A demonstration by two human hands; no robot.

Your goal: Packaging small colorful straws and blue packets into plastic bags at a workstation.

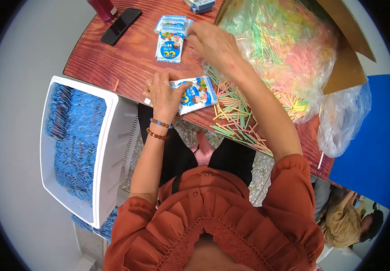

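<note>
Blue-and-white sachet (196, 94) is lying flat at the near edge of the wooden table (113, 61), its long axis running left-right with a slight tilt, extending rightward from the fingertips. Left hand (162, 94) is pinching the sachet's left end, thumb on top, fingers curled narrow around that edge. This hand is the nearer one to it.

Right hand (213, 43) is reaching farther out, beyond the sachet, fingers bunched together at the mouth of the clear plastic bag (285, 49) of coloured sticks; cannot tell whether a stick is between them.

Count: one sachet in hand; a small stack of like sachets (171, 38) just left of the right fingers, about three, exact number unclear; loose sticks (235, 117) spilling right of and below the held sachet, too many to count.

Outward: one black phone (120, 25) far left of the stack; a white crate (75, 149) of blue packets below the left wrist, off the table; cardboard box (348, 54) behind the bag.
</note>
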